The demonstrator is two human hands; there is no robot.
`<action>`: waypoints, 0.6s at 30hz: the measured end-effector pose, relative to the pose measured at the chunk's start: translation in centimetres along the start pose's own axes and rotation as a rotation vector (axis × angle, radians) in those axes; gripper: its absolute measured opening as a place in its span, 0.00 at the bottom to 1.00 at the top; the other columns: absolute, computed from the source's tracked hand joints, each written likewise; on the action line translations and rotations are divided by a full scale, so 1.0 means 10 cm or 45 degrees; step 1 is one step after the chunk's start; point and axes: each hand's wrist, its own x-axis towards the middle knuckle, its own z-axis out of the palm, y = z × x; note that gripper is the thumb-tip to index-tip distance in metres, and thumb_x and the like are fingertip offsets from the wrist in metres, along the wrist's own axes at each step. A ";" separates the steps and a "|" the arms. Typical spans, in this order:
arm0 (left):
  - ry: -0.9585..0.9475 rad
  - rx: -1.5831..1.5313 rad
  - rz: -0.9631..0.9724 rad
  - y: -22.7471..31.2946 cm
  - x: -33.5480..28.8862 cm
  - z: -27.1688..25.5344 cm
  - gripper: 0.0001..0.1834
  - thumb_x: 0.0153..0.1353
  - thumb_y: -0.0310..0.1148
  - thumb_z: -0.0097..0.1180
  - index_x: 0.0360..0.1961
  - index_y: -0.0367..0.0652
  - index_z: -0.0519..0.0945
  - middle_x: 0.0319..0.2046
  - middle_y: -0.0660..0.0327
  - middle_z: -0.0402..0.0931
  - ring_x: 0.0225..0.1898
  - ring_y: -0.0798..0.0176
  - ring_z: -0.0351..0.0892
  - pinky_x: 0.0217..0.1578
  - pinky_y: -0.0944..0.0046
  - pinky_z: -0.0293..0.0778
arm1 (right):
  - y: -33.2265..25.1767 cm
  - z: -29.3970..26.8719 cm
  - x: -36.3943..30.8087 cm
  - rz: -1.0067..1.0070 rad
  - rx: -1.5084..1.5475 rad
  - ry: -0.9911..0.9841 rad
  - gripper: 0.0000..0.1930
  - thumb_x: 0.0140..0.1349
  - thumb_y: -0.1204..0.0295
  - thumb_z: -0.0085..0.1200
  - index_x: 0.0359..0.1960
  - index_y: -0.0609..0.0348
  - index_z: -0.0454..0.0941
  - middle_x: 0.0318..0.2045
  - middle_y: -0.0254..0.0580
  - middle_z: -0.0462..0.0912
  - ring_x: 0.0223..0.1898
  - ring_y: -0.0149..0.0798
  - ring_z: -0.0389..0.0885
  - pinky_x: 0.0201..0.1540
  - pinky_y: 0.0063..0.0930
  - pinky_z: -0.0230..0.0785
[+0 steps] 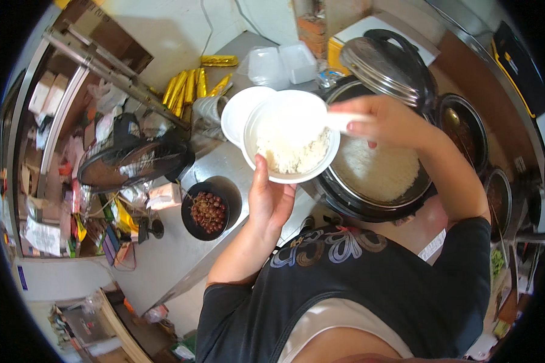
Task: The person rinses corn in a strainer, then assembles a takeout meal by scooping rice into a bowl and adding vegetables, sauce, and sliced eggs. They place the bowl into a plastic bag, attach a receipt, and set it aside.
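My left hand (269, 199) holds up a white bowl (303, 176) from below, its thumb on the near rim. White rice (292, 158) lies in the bowl. In my right hand (387, 121), a white rice paddle (340, 121) is gripped by its handle, with its head over the bowl. A large rice cooker (357, 209) stands below and to the right, full of cooked rice (378, 172). Its lid (381, 69) is tilted up at the back. Another white bowl (233, 115) sits just behind and left of the held one, partly covered by it.
Clear plastic containers (284, 63) and gold-wrapped packets (188, 88) lie at the back. On the metal counter (175, 260) stands a black bowl of grapes (207, 212), near a dark fan (130, 163). Cooking pots (463, 130) holding ladles line the right side.
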 end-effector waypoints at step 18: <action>0.280 -0.199 0.249 0.41 -0.86 -0.83 0.38 0.62 0.57 0.45 0.66 0.45 0.56 0.65 0.53 0.58 0.65 0.48 0.58 0.63 0.45 0.56 | 0.93 -1.22 0.84 0.147 -1.669 1.050 0.27 0.57 0.53 0.53 0.58 0.46 0.71 0.52 0.48 0.75 0.53 0.49 0.74 0.58 0.38 0.63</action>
